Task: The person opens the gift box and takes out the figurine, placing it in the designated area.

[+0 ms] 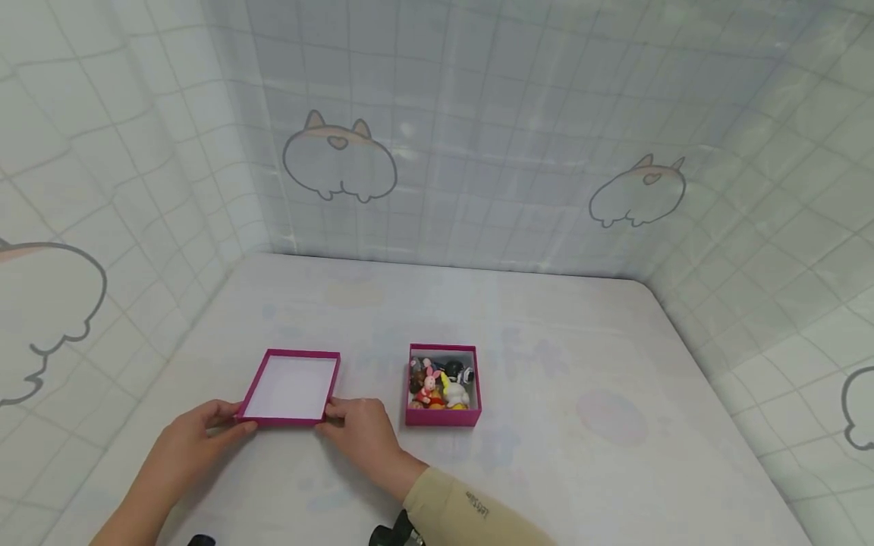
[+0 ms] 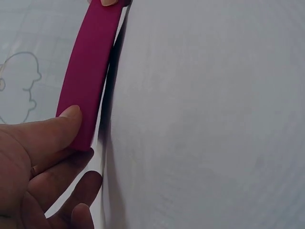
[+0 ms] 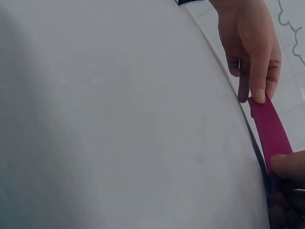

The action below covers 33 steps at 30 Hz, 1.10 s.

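A shallow magenta box lid (image 1: 293,387) with a white inside lies open side up on the left part of the table. My left hand (image 1: 183,449) pinches its near left corner, thumb on the outer side wall as the left wrist view shows. At the near right corner my right hand (image 1: 366,437) grips the lid between thumb and fingers. In the left wrist view the lid's side wall (image 2: 90,71) is close over the table surface. Right of my right hand stands a matching magenta box (image 1: 442,418), filled with several small toy figurines (image 1: 454,390).
The white table (image 1: 546,455) bears faint pastel prints. Grid-patterned curtain walls (image 1: 492,136) with cartoon animal outlines enclose it at the back and both sides. A black object (image 1: 388,535) shows at the bottom edge beside the beige right sleeve (image 1: 471,509).
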### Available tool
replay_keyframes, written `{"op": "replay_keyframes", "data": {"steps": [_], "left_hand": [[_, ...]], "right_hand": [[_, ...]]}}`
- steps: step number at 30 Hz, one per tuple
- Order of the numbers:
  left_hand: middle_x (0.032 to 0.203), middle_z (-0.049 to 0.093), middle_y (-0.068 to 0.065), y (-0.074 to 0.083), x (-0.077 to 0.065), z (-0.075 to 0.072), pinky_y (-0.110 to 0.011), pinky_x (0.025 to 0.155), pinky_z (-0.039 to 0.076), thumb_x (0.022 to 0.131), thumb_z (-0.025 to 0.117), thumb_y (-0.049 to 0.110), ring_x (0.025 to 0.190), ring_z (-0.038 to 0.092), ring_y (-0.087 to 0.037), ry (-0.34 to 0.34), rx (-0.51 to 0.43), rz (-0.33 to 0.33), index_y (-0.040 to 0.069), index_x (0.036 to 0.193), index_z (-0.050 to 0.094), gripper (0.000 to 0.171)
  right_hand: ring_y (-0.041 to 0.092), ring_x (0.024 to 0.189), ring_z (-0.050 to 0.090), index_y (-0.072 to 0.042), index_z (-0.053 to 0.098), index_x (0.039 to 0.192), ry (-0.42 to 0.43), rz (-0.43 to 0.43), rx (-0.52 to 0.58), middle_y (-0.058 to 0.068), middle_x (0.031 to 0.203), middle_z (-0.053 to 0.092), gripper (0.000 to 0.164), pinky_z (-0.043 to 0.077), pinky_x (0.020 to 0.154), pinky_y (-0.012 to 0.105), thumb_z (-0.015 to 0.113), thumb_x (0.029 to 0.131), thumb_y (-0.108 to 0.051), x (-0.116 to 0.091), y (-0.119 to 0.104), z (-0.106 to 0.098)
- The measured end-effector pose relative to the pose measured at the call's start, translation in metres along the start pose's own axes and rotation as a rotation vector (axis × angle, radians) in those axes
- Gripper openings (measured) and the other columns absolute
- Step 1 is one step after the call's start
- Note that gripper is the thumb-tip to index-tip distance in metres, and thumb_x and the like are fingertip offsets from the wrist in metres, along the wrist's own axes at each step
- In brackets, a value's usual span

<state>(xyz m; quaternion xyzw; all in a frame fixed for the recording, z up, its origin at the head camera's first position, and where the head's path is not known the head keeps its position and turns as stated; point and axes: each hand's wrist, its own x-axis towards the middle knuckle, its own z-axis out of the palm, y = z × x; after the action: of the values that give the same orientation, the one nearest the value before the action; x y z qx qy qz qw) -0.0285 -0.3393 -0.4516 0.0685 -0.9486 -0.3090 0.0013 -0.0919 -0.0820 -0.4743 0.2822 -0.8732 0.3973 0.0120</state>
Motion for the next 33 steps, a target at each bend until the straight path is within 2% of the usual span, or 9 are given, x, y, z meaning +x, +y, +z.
{"op": "replay_keyframes", "data": {"steps": [5,14,18,23,27,33], "left_hand": [[0.112,0.068,-0.022,-0.002,-0.001,-0.001,-0.06,0.084,0.046,0.086,0.075,0.047,0.108,0.059,-0.045,0.015,0.019,0.015,-0.001,0.114,0.067,0.056],[0.118,0.062,-0.03,-0.002,0.001,-0.003,-0.064,0.083,0.046,0.086,0.072,0.053,0.11,0.054,-0.05,0.0,0.071,-0.062,-0.002,0.12,0.066,0.065],[0.119,0.062,-0.031,-0.003,0.003,-0.004,-0.063,0.084,0.046,0.086,0.071,0.054,0.11,0.054,-0.049,0.001,0.066,-0.064,-0.002,0.12,0.066,0.066],[0.119,0.061,-0.031,-0.005,0.005,-0.003,-0.063,0.084,0.046,0.086,0.072,0.053,0.11,0.055,-0.049,-0.029,0.061,-0.087,-0.004,0.123,0.063,0.069],[0.122,0.063,-0.027,-0.004,0.003,-0.002,-0.061,0.084,0.047,0.085,0.071,0.057,0.109,0.057,-0.046,-0.039,0.035,-0.084,-0.005,0.135,0.053,0.081],[0.136,0.053,-0.027,0.001,0.003,-0.01,-0.066,0.089,0.04,0.079,0.07,0.066,0.12,0.051,-0.047,-0.05,0.011,-0.096,-0.006,0.15,0.029,0.109]], "right_hand": [[-0.002,0.105,0.062,-0.017,0.075,0.113,-0.028,-0.019,-0.038,-0.004,0.111,0.071,0.026,0.046,0.09,0.012,0.078,0.087,-0.023,-0.002,-0.003,0.003],[0.003,0.099,0.06,-0.021,0.072,0.117,-0.029,-0.043,-0.148,-0.008,0.118,0.068,0.029,0.046,0.084,0.013,0.074,0.09,-0.03,-0.004,-0.002,0.008],[0.002,0.098,0.06,-0.022,0.072,0.117,-0.026,-0.037,-0.154,-0.009,0.119,0.068,0.029,0.046,0.083,0.013,0.075,0.09,-0.03,-0.003,-0.003,0.009],[0.002,0.099,0.06,-0.021,0.074,0.116,-0.031,-0.012,-0.127,-0.01,0.118,0.068,0.028,0.046,0.084,0.014,0.075,0.09,-0.029,-0.003,-0.004,0.008],[0.003,0.1,0.06,-0.019,0.075,0.116,-0.043,0.016,-0.069,-0.011,0.117,0.068,0.028,0.047,0.086,0.016,0.076,0.089,-0.028,-0.005,-0.004,0.002],[0.007,0.109,0.06,-0.015,0.07,0.127,-0.072,-0.021,-0.094,-0.009,0.127,0.064,0.038,0.047,0.093,0.019,0.075,0.09,-0.026,-0.008,-0.007,-0.017]]}}
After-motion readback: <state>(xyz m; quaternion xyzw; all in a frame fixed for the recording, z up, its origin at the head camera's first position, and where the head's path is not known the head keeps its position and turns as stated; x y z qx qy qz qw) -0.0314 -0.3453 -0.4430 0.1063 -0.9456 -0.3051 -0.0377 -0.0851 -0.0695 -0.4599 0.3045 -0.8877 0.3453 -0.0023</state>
